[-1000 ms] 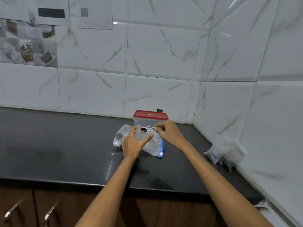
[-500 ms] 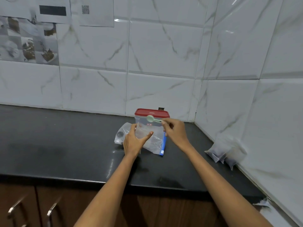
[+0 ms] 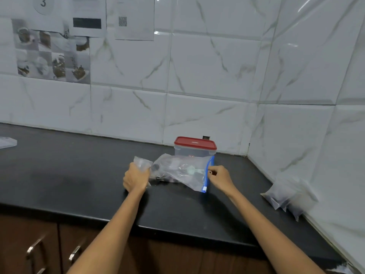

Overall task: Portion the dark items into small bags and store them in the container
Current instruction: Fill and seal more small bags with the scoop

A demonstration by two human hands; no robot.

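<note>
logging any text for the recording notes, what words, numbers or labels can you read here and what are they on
"3": in a circle on the paper sheet taped to the wall tiles, top left.
QR code on another taped sheet: a code, no readable words.
Dark bar on the middle sheet: blurred, unreadable.
Red label on the container: too small to read.
Lid embossing: unreadable.

Numeral "3" in a circle on a wall paper sheet, other print illegible

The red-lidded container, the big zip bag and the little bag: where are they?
Red-lidded container [image 3: 195,143]: head view, on its lid.
Big zip bag [image 3: 183,171]: head view, clear middle.
Little bag [image 3: 142,162]: head view, top above the left hand [image 3: 136,179].
</note>
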